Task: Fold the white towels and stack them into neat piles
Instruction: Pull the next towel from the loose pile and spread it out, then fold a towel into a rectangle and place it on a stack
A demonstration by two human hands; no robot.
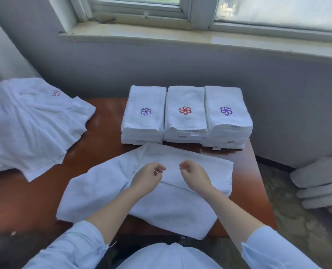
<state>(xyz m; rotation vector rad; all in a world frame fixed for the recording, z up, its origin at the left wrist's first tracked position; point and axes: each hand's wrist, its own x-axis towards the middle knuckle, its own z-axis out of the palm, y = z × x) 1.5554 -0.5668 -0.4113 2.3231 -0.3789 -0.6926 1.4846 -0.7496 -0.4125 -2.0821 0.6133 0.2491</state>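
**A:** Middle fold of the towel (pixel 103 193) sits under the forearms, hard to read.

**B:** It's on the table (pixel 107 133), long axis left to right, right end angled away. Left hand (pixel 148 176) and right hand (pixel 195 174) hover above, fingers curled, gripping nothing.

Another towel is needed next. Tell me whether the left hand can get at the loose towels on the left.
Probably yes. The left hand hovers over the half-folded towel, and only bare table lies between it and the loose towels, with nothing standing in the way.
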